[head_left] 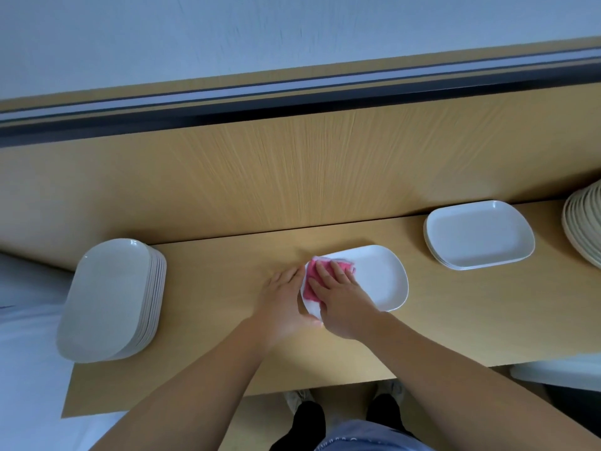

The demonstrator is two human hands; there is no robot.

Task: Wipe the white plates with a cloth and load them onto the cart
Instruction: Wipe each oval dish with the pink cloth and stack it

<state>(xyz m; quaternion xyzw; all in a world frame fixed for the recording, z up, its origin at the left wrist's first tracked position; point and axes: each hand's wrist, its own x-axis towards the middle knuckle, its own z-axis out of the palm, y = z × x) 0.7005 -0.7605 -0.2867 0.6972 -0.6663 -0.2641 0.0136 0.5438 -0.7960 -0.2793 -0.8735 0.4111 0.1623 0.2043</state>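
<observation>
A single white rectangular plate (377,278) lies flat on the wooden counter (227,353) in front of me. My right hand (338,297) presses a pink cloth (313,278) flat onto the plate's left part, fingers straight. My left hand (283,304) holds the plate's left edge, thumb side against the rim. The cloth is partly hidden under my right fingers.
A tall stack of white oval plates (107,301) stands at the counter's left end. A short stack of white rectangular plates (478,236) sits to the right, and another stack of plates (585,222) is cut off at the right edge. A wooden back panel (292,174) rises behind the counter.
</observation>
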